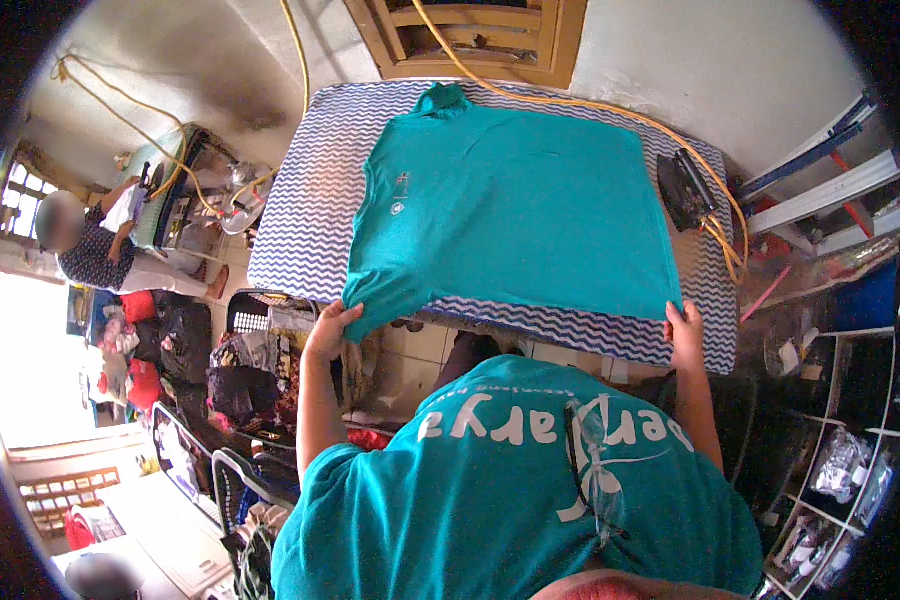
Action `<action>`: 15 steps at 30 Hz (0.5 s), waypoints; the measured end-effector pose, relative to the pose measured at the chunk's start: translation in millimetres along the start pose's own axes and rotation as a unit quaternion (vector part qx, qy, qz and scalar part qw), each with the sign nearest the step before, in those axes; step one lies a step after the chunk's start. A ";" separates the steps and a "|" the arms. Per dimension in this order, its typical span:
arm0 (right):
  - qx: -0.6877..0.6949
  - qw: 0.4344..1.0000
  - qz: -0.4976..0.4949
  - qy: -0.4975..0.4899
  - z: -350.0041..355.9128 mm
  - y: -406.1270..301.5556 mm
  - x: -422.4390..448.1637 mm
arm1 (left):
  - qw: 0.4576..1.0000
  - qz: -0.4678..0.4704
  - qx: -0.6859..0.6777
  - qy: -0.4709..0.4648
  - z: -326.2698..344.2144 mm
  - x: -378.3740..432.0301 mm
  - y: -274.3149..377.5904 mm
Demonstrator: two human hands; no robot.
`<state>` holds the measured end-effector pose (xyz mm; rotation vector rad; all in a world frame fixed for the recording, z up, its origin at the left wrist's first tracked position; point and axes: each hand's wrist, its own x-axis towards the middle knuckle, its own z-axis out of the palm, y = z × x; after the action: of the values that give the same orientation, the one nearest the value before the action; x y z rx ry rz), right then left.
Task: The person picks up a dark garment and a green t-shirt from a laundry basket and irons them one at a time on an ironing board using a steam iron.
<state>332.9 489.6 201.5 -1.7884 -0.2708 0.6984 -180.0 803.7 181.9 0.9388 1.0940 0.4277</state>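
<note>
A teal T-shirt lies spread sideways over a padded ironing table covered in blue-and-white zigzag cloth. Its collar end points left and the hem runs down the right side. My left hand grips the near sleeve, which hangs a little past the table's front edge. At the near corner of the hem, my right hand pinches the fabric. Small printed marks show on the shirt's left part. A dark electric iron rests on the table to the right of the hem, its orange cord trailing around it.
A yellow-orange cord crosses the table's far edge. At right are a metal ladder and a shelf rack with plastic-wrapped items. Plastic baskets and clothes stand at left. Another person works at a second ironing table.
</note>
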 end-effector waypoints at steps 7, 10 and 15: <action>-0.042 0.998 -0.041 -0.011 0.1 -21.9 -20.1 | 0.998 0.021 0.056 0.024 -6.8 -7.6 12.7; -0.079 0.994 -0.074 -0.024 -1.1 -11.0 -25.3 | 0.996 0.017 0.082 0.023 -8.4 -11.1 5.5; -0.104 0.989 -0.094 -0.042 -9.7 22.9 -29.3 | 0.991 -0.009 0.132 0.006 -13.8 -29.4 -6.8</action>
<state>311.5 459.3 191.4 -1.9037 -0.5788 0.6291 -205.9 785.0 190.9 1.1588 1.1884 0.2784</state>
